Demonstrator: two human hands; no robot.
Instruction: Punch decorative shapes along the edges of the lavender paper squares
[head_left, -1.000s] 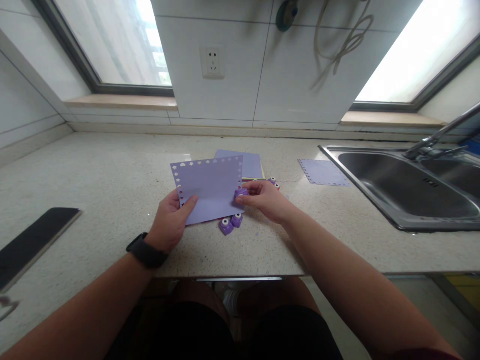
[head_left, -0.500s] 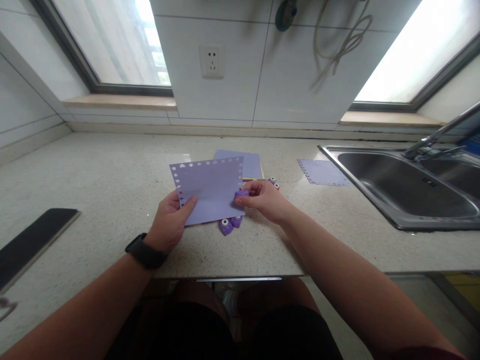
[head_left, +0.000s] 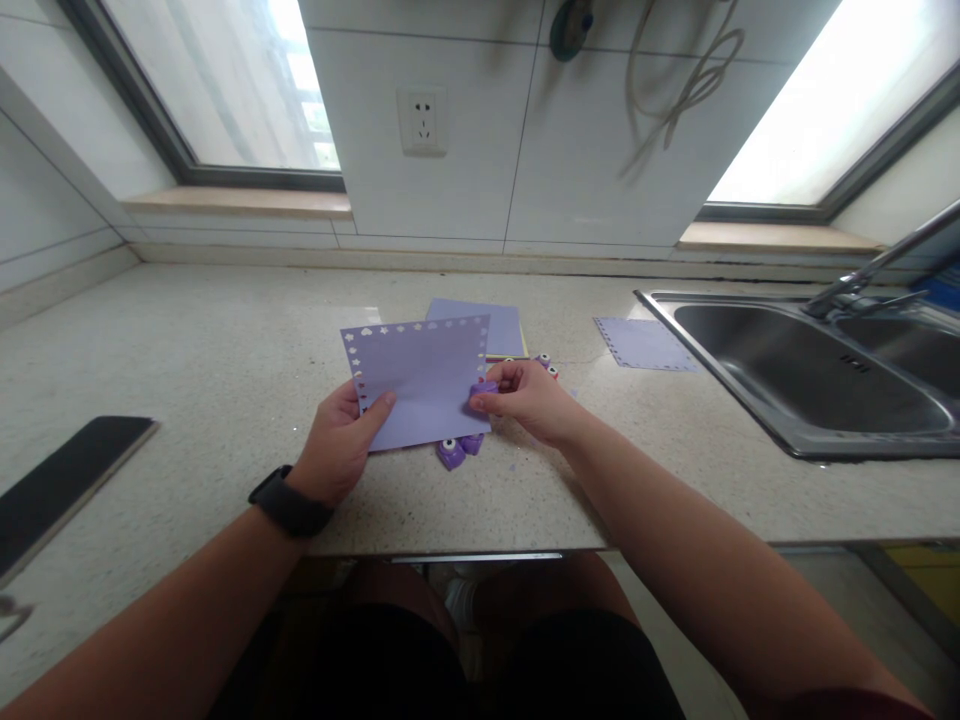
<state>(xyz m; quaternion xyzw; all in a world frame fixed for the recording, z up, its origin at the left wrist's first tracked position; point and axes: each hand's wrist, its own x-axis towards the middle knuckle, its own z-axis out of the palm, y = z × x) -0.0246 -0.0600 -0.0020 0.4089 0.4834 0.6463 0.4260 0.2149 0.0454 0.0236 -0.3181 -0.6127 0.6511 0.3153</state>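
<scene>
1. Paper [head_left: 424, 390] is held over the counter [head_left: 225, 350], pinched at its 8 o'clock edge by the left hand [head_left: 341, 440] — thumb on top, other fingers mostly hidden beneath, likely to steady it
2. Right hand [head_left: 536, 403] pinches a punch [head_left: 482, 390] at the sheet's 3 o'clock edge, seemingly to line up with the holes there
3. Other punches [head_left: 450, 453] lie at 5 o'clock — probably for easy reach

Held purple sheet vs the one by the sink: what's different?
Pose: the held sheet is tilted up in the left hand; the sink-side sheet lies flat on the counter.
Contact: the held sheet has a purple punch in the right hand at its right edge; no hand touches the sink-side sheet.
Shared: both purple, with punched left edges.
</scene>
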